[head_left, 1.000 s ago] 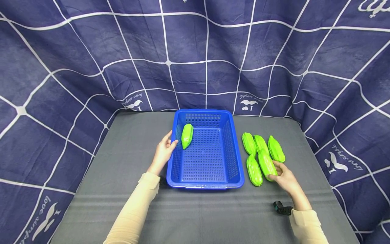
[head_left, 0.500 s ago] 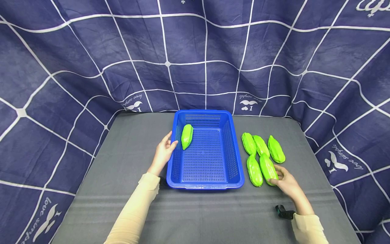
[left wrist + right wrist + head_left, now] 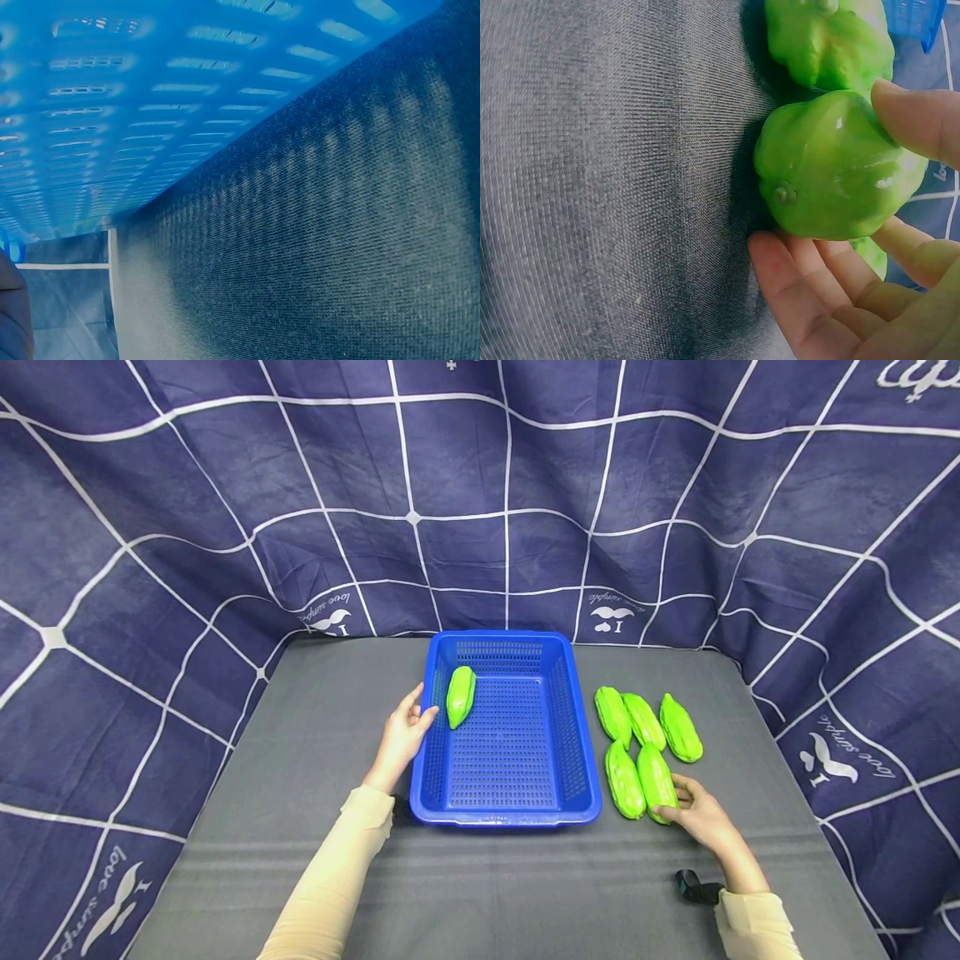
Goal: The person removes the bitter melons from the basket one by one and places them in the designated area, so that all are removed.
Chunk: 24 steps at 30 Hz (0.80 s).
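Observation:
My right hand (image 3: 703,814) holds a bright green, ribbed bitter melon (image 3: 656,781) by its near end, thumb on one side and fingers on the other. In the right wrist view, the stem end of this bitter melon (image 3: 832,169) faces the camera, close over the grey cloth. Directly left of it lies another bitter melon (image 3: 625,781). My left hand (image 3: 402,735) grips the left rim of a blue plastic basket (image 3: 501,817), thumb over the edge and fingers outside. Inside the basket, one bitter melon (image 3: 461,697) lies by the left wall.
Behind the held one lie three more bitter melons, the left one (image 3: 613,714), a middle one (image 3: 643,721) and a right one (image 3: 680,728). The grey table (image 3: 517,893) meets a dark blue checked curtain (image 3: 525,468) at the back and sides.
My right hand has drawn its bitter melon toward me and then slightly left, off the middle melon and beside its neighbour. My left hand and the basket have stayed in place.

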Motion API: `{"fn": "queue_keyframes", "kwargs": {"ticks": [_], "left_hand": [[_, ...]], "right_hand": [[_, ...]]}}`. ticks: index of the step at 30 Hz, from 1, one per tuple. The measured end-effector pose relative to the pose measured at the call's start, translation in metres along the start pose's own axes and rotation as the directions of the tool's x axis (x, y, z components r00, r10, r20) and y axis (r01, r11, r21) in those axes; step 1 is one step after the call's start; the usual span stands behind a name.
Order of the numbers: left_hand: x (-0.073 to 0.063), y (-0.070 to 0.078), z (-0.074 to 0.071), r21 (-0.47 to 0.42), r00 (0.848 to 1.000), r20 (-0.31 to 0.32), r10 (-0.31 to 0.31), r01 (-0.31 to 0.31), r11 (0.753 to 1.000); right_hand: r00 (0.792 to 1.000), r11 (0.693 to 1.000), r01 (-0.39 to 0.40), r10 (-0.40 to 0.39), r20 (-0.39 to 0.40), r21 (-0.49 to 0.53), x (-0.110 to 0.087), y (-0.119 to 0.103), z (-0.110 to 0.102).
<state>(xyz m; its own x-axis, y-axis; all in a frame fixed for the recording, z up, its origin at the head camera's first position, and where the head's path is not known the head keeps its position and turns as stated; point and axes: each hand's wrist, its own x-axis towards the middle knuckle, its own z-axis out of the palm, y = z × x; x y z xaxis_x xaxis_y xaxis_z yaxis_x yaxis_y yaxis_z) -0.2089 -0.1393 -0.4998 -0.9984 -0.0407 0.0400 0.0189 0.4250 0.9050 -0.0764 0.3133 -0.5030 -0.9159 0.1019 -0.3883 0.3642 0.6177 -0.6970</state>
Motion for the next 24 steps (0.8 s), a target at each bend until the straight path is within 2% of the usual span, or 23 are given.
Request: {"fn": "queue_keyframes", "kwargs": {"ticks": [7, 13, 19, 24], "left_hand": [[-0.001, 0.000, 0.000, 0.000, 1.000, -0.007, 0.006, -0.006, 1.000], [0.000, -0.002, 0.000, 0.009, 1.000, 0.001, 0.004, -0.004, 1.000], [-0.001, -0.001, 0.000, 0.005, 1.000, 0.005, 0.004, -0.004, 1.000], [-0.001, -0.001, -0.001, 0.014, 1.000, 0.002, -0.004, 0.004, 1.000]], "right_hand": [[1.000, 1.000, -0.005, 0.005, -0.002, 0.005, 0.000, -0.003, 0.000], [0.999, 0.999, -0.039, 0.039, -0.037, 0.004, -0.002, -0.009, 0.001], [0.993, 1.000, -0.027, 0.026, -0.111, -0.008, -0.002, -0.016, 0.001], [0.979, 0.999, -0.029, 0.031, -0.203, 0.017, 0.001, -0.028, -0.003]]}}
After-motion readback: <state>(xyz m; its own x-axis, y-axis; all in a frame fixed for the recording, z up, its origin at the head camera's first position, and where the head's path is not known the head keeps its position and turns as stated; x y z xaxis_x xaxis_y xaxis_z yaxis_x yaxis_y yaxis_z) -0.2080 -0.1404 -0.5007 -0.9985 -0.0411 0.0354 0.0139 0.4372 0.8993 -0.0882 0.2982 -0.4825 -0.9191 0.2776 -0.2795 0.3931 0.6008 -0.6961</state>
